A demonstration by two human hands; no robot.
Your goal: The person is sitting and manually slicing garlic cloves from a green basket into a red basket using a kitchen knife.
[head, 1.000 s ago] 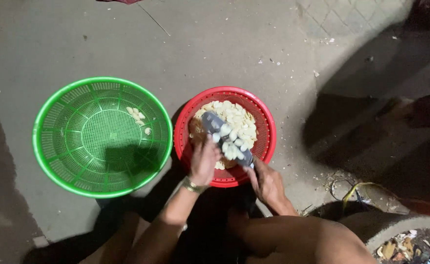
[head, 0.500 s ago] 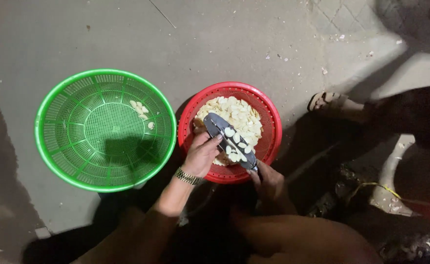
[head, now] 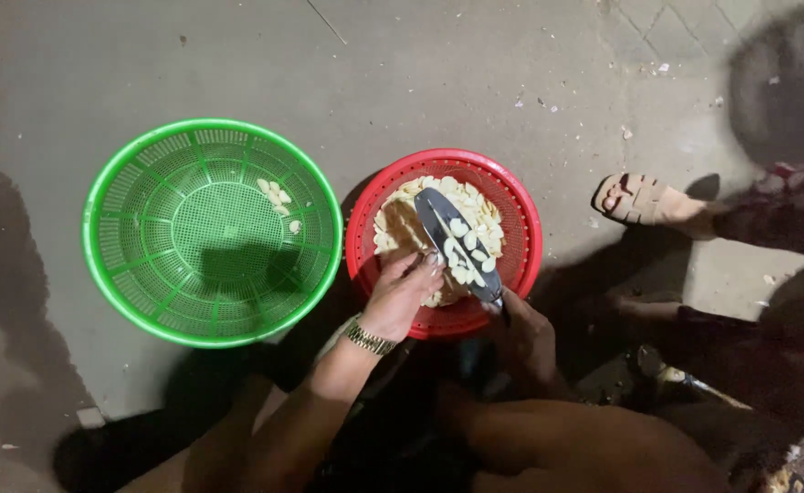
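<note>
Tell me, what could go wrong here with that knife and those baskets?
The left hand reaches into the red basket right beside the knife that the right hand holds, so its fingers might get nicked. White pieces lie on the flat blade and could slide off onto the dirty floor. Another person's sandalled foot is close by and might bump the basket.
</note>
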